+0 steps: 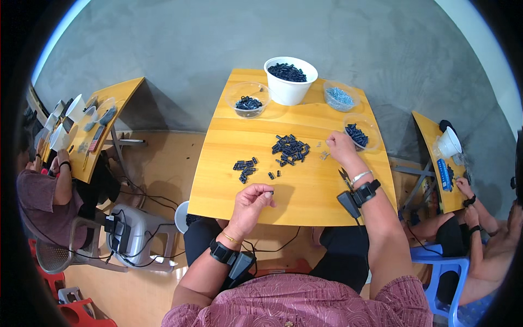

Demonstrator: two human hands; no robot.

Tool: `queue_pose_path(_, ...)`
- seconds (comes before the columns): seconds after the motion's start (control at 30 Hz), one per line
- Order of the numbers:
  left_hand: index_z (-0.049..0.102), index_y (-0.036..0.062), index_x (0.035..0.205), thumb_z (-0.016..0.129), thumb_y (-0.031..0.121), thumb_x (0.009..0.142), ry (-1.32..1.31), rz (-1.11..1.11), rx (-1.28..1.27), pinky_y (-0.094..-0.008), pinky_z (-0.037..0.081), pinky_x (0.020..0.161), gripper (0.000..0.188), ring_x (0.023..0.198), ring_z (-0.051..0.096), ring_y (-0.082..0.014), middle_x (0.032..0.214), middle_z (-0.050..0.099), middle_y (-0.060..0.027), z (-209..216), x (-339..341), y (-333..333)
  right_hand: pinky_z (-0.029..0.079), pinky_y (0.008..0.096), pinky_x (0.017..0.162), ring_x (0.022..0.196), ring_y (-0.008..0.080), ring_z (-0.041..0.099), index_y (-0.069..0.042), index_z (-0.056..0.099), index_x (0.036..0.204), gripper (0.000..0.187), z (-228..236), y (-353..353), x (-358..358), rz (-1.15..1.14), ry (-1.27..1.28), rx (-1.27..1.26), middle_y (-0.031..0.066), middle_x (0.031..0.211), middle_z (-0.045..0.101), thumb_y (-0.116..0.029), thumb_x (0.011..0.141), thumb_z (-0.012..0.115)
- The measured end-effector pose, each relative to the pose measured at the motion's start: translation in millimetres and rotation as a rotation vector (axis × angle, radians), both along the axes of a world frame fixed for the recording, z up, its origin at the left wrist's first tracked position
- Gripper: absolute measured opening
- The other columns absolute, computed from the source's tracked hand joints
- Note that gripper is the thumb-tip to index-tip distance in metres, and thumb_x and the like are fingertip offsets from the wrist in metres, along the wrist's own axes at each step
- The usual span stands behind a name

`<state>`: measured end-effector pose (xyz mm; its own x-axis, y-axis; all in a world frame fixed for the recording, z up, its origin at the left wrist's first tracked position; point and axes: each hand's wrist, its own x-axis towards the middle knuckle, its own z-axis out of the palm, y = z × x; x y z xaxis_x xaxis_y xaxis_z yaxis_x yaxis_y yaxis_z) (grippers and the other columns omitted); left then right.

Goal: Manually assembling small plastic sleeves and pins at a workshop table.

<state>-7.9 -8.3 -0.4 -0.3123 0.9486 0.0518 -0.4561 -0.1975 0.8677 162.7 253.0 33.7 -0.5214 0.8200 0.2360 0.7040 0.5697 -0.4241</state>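
My left hand is closed in a pinch over the table's near edge, with a small black plastic part showing at its fingertips. Farther right, my right hand rests with curled fingers beside a few small silvery pieces; what it holds, if anything, is hidden. Between the hands lies a heap of short black tubular parts. A smaller group of black parts is to its left, and two loose black pieces lie just beyond my left hand.
At the back of the wooden table stands a white bucket of black parts. Clear tubs hold black rings, pale blue bits and black tubes. People work at side tables left and right; cables run across the floor.
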Motion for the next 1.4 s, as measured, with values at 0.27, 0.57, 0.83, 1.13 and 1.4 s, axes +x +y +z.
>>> queue_pose_path(0.27,0.058,0.0006,0.093,0.054,0.002,0.084,0.14,0.012,-0.047,-0.0238,0.047,0.068,0.01,0.07,0.058,-0.0115,0.079,0.059,-0.0029,2.7,1.2,-2.2,0.046,0.0418,0.073,0.083,0.0356,0.058,0.0,0.061,0.081,0.019,-0.8,9.3,-32.7,-0.056,-0.34,0.019,0.0219,0.084,0.061,-0.019,0.077,0.057)
queue_pose_path(0.57,0.058,0.0001,0.095,0.054,0.006,0.086,0.22,-0.013,-0.025,-0.0218,0.046,0.066,0.012,0.07,0.057,-0.009,0.079,0.059,-0.0014,1.7,0.8,-2.1,0.046,0.0401,0.075,0.086,0.0339,0.059,-0.001,0.062,0.084,0.019,3.3,9.8,-21.7,-0.076,-0.169,-0.065,0.0196,0.088,0.061,-0.018,0.077,0.056)
queue_pose_path(0.83,0.058,0.0004,0.095,0.055,0.006,0.085,0.216,0.011,-0.006,-0.0227,0.046,0.067,0.012,0.069,0.057,-0.0099,0.076,0.059,-0.0021,-1.6,1.7,0.6,0.046,0.0388,0.072,0.083,0.0334,0.057,-0.004,0.059,0.08,0.011,-5.0,7.3,-10.2,0.08,-0.011,-0.093,0.0185,0.084,0.061,-0.013,0.074,0.058)
queue_pose_path(1.13,0.058,-0.0001,0.095,0.055,0.007,0.085,0.233,0.004,0.023,-0.022,0.046,0.065,0.012,0.069,0.057,-0.0088,0.079,0.059,-0.0015,0.7,1.9,-2.3,0.045,0.0381,0.073,0.085,0.0332,0.055,-0.005,0.057,0.079,0.007,-2.4,-9.4,-21.9,0.226,-0.2,0.047,0.0166,0.084,0.058,-0.003,0.073,0.057)
queue_pose_path(1.4,0.059,-0.0007,0.094,0.053,0.008,0.086,0.172,0.009,0.009,-0.0227,0.047,0.064,0.013,0.067,0.056,-0.009,0.078,0.059,-0.0022,-1.3,2.5,-1.3,0.045,0.0362,0.062,0.069,0.0327,0.056,0.0,0.051,0.077,0.003,28.8,-59.7,-15.4,0.243,0.246,0.002,0.0164,0.072,0.058,-0.001,0.075,0.051)
